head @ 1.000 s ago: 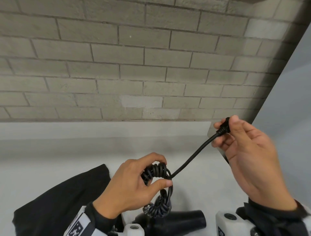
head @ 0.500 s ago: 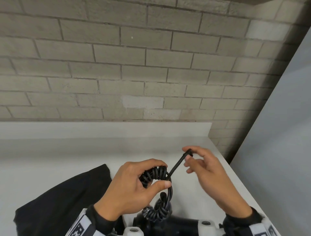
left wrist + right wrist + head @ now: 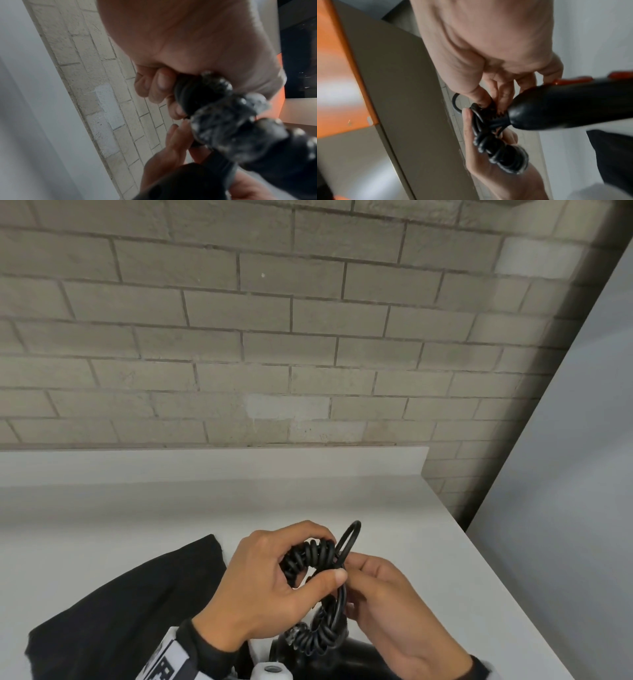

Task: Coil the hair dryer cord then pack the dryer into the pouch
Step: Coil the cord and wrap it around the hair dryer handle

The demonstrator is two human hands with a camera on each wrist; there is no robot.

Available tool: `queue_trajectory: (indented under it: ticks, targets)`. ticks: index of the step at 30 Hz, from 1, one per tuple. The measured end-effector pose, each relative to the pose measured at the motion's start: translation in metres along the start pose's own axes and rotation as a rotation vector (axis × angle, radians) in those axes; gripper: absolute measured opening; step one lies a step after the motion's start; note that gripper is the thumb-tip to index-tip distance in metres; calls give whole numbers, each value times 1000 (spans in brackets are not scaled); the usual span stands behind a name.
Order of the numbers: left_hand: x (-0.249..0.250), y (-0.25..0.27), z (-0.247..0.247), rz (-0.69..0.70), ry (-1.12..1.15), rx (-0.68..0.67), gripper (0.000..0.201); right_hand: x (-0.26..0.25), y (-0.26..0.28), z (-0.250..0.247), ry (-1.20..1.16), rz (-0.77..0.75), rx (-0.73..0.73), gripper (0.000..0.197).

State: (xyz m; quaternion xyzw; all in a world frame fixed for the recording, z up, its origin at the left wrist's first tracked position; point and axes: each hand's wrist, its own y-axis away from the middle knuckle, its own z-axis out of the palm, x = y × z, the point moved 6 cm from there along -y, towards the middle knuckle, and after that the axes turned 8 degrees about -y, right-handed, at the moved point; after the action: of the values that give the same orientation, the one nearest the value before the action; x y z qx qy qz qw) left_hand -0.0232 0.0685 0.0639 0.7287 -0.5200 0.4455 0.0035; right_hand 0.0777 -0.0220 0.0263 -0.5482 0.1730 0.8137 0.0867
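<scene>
Both hands meet over the near edge of the white counter (image 3: 394, 508). The left hand (image 3: 270, 583) has its fingers and thumb curled round the bunched cord (image 3: 310, 556), and the right hand (image 3: 387, 604) pinches the straight end of that cord just right of the bundle, where a loop stands up. The dryer (image 3: 570, 104) hangs below the hands, near the person, and the black pouch (image 3: 130, 611) lies flat on the counter to the left.

The cord looks springy: its spiral turns will likely push apart once the grip eases, so it is best held across the whole bundle, as the left hand does now. The straight end is thin and smooth and may slip; a pinch close to the bundle suits it. The dryer seems a rigid, smooth shell, heavier than the cord, and is best taken by its body. The pouch is soft cloth and will need its mouth held open.

The plug is not to be seen, perhaps hidden in the right hand. The pouch's mouth is out of sight, and the dryer is cut off at the head view's bottom edge. The left wrist view is blurred.
</scene>
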Motion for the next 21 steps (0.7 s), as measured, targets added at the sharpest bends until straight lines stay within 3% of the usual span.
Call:
queue_trajectory:
  ticks: [4,10,21]
  targets:
    - [-1,2,-1,-10,-6,17,30,3,2,5,-93,62,-33,32]
    - [-3,1,-6,-14,6,55,26,7,1,8,-138,85,36,21]
    - [-10,1,-3,-110,87,80,22,6,4,14,-269,111,-46,18]
